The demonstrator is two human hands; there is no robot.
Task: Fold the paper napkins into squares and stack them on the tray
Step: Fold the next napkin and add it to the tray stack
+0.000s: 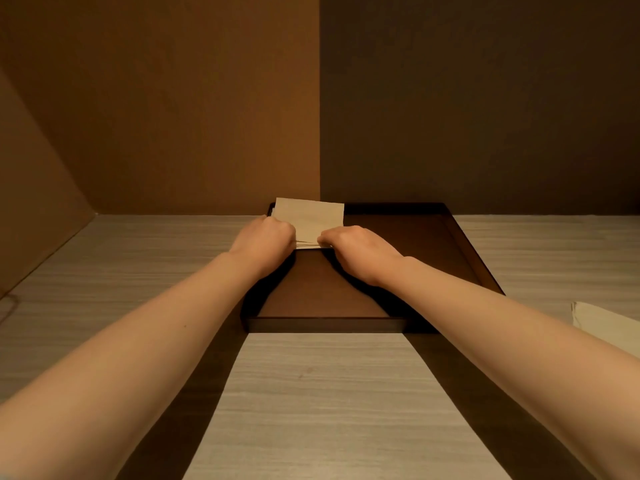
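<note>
I see the stack of folded napkins (309, 220) in the far left corner of the dark tray (467, 251) on the desk (311, 393), with my left hand (265, 242) and right hand (356, 251) at its near edge. Both sets of fingers curl closed on that edge from either side, apparently pinching the layers, though the fingertips are hidden. More pale napkin paper (599, 322) lies on the desk right of the tray.

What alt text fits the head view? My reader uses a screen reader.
Two bare hands, left hand and right hand, pinch the near edge of a folded napkin stack in the far left corner of a dark tray. More napkin paper lies at right.
</note>
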